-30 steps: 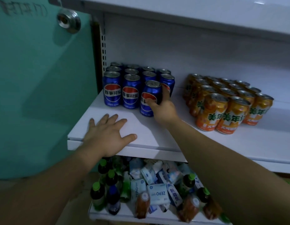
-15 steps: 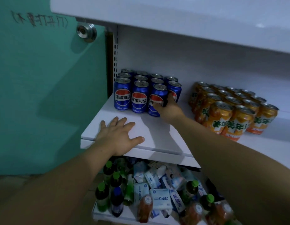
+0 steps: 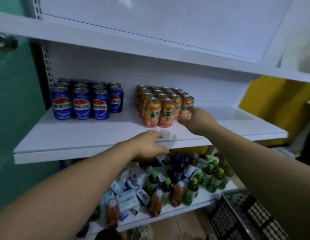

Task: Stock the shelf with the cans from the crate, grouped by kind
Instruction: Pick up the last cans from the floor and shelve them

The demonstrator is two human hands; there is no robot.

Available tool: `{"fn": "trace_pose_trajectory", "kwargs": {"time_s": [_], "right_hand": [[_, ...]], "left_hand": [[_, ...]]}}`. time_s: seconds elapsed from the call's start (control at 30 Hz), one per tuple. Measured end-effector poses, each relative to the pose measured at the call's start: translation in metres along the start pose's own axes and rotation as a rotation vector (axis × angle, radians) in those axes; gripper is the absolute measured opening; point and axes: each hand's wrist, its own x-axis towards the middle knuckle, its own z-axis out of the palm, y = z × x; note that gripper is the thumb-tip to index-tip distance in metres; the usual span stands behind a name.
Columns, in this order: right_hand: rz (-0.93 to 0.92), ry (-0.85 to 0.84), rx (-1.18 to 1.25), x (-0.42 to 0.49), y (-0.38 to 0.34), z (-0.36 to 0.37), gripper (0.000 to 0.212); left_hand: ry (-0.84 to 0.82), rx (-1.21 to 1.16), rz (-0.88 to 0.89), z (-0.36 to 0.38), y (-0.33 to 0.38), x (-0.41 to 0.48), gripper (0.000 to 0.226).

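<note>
Right hand (image 3: 198, 118) has crossed from the blue cans (image 3: 81, 104) to the orange cans (image 3: 151, 111), touching the end can (image 3: 186, 105) at the right, blur hiding whether it grips or pushes; left hand (image 3: 150, 144) has slid along the shelf (image 3: 81, 135) edge, fingers relaxed. A hard shove could topple the close-packed orange rows or send one off the lip. All cans stand upright, long axis vertical, labels forward, in two groups well apart.
</note>
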Motion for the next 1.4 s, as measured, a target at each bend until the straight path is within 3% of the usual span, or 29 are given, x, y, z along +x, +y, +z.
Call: {"fn": "trace_pose_trajectory", "kwargs": {"time_s": [0.13,0.3,0.53,0.7,0.8,1.0,1.13,1.23,1.33,1.4], "right_hand": [[0.179,-0.033,-0.07,-0.045,0.084,-0.007,0.076],[0.35,-0.099,-0.154,-0.113,0.181,0.01,0.071],[0.649,-0.291,-0.1,-0.201,0.297,0.093,0.067],[0.755,-0.432,-0.024,-0.22,0.366,0.162,0.071],[0.772,-0.496,0.014,-0.219,0.398,0.21,0.068],[0.815,-0.609,0.138,-0.196,0.456,0.314,0.063],[0.792,-0.678,0.163,-0.174,0.482,0.385,0.055],[0.718,-0.704,0.088,-0.161,0.496,0.435,0.069],[0.531,-0.882,-0.094,-0.16,0.503,0.488,0.094],[0.467,-0.906,-0.212,-0.163,0.504,0.511,0.083]], "left_hand": [[-0.158,0.008,0.183,0.059,0.064,0.01,0.076],[-0.359,0.011,0.257,0.152,0.115,0.022,0.079],[-0.662,0.054,0.26,0.288,0.142,0.034,0.072],[-0.752,0.006,0.191,0.362,0.139,0.071,0.057],[-0.779,-0.08,0.14,0.412,0.128,0.104,0.043],[-0.815,-0.162,0.034,0.514,0.099,0.171,0.045],[-0.849,-0.185,-0.036,0.569,0.078,0.205,0.06],[-0.87,-0.231,-0.125,0.606,0.062,0.218,0.071],[-0.919,-0.269,-0.236,0.648,0.042,0.222,0.074],[-0.931,-0.306,-0.296,0.664,0.031,0.218,0.069]]}}
